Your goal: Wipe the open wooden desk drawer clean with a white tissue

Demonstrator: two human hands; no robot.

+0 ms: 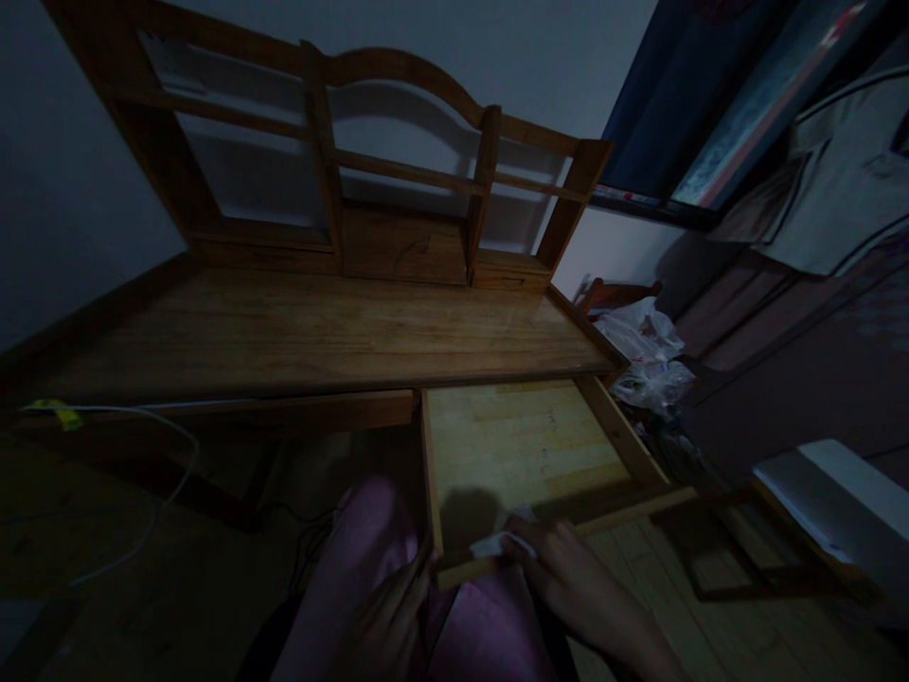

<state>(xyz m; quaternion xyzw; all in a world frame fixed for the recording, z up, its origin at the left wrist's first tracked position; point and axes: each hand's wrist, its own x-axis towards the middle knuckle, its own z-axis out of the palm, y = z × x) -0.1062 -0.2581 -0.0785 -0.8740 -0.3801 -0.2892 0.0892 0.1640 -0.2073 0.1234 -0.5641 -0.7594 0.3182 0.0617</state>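
A wooden drawer (525, 445) is pulled out from the right half of the desk, over my knees, and its pale bottom shows. My right hand (558, 564) is closed on a crumpled white tissue or thin cloth (490, 546), pressed against the inner side of the drawer's front edge. At the drawer's front left corner is my left hand (394, 606), its fingers against the outside and seemingly gripping it. Dim light blurs the fingertips.
The wooden desk (355, 327) carries a shelf hutch (404, 170) along the wall. White plastic bags (643, 332) sit right of it, near hanging clothes (845, 170). A white cable (188, 455) dangles at left. A stool-like wooden frame (731, 549) stands at right.
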